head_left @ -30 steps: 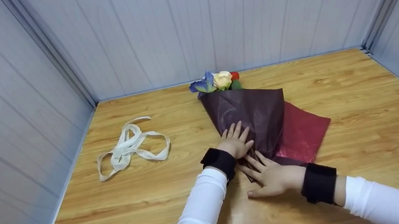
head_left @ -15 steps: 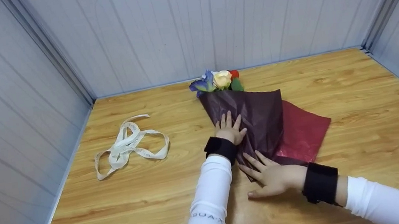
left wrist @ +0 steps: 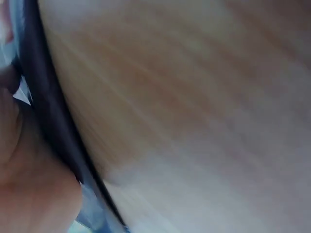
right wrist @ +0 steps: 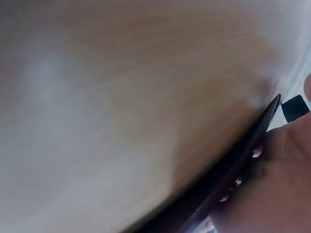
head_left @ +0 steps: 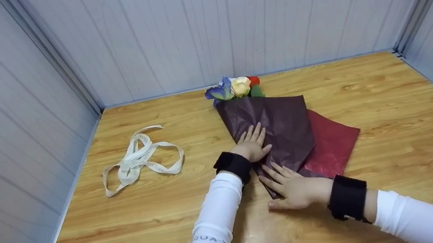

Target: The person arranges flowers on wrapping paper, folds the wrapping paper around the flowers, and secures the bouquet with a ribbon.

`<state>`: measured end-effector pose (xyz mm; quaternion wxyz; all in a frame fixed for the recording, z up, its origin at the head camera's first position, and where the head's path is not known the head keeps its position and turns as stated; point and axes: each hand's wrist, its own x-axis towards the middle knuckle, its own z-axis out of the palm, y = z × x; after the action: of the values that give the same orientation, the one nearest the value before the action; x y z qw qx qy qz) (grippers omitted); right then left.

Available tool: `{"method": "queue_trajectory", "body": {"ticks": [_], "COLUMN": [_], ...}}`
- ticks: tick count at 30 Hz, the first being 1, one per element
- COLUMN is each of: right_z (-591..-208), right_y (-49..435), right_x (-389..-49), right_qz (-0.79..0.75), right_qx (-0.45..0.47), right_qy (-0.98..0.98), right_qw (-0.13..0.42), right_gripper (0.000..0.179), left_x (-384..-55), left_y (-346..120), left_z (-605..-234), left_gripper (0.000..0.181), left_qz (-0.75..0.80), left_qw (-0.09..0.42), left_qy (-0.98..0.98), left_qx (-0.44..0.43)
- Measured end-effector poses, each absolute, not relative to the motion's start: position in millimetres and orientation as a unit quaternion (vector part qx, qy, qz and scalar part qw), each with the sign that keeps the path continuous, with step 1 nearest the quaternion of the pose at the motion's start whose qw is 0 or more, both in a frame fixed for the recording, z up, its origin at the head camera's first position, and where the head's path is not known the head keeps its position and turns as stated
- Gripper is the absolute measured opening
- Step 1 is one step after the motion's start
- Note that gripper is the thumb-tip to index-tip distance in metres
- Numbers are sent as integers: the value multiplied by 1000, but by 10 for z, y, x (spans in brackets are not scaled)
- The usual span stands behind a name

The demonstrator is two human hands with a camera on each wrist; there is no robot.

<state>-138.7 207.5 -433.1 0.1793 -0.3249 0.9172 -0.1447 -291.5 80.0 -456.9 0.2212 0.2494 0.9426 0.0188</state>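
Note:
A bouquet lies on the table in dark purple wrapping paper point(head_left: 288, 124), its left part folded over the stems. At its top show a blue flower point(head_left: 220, 91), a cream rose point(head_left: 240, 86), a red flower point(head_left: 254, 81) and green leaves. My left hand point(head_left: 252, 144) rests on the paper's left side with fingers spread straight. Lower down, my right hand point(head_left: 294, 188) presses the narrow bottom end, fingers extended and thumb over the wood. A red sheet point(head_left: 332, 142) sticks out to the right from beneath the purple paper. Both wrist views show the paper edge beside the palm, blurred.
A loosely looped white ribbon point(head_left: 138, 159) lies on the left of the wooden table point(head_left: 163, 229). Pale panel walls point(head_left: 208, 26) enclose the table at the back and on both sides. The bouquet's flowers reach close to the back wall.
My left hand slid up along the paper, then back down a little, and the paper beneath it looks flatter. The right hand has stayed nearly still at the bottom end.

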Motion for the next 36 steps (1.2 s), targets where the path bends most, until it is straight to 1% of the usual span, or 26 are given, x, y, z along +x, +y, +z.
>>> {"method": "queue_trajectory", "body": {"ticks": [6,10,14,21,26,30,34,36], "right_z": [-4315,-4325,-4326,-4330,-4342,-4346,-4323,-4315], "right_y": [2073,2054,2054,2067,2068,2065,2062,2068], "right_x": [-1398,-1387,-1387,-1395,-1381,-1370,-1383,-1393], "right_qz": [-127,-120,-118,-120,-124,-123,-123,-126], "right_qx": [-323,-323,-325,-327,-332,-332,-330,-328], "right_qy": [916,917,917,916,915,914,914,914], "right_qw": [202,203,201,199,194,197,203,204], "right_gripper": [82,83,84,85,84,84,83,83], "left_x": [-3036,-3052,-3010,-3002,-2850,-2726,-2600,-2534], "left_y": [702,647,548,335,300,372,438,442], "left_z": [-4624,-4634,-4524,-4463,-4319,-4351,-4437,-4488], "left_gripper": [71,72,68,65,62,64,68,70], "left_qz": [62,59,56,53,31,-22,-55,-65], "left_qw": [230,231,233,221,201,192,203,201], "left_qy": [955,958,961,967,973,971,955,948], "left_qx": [177,161,140,119,110,139,210,236]}}
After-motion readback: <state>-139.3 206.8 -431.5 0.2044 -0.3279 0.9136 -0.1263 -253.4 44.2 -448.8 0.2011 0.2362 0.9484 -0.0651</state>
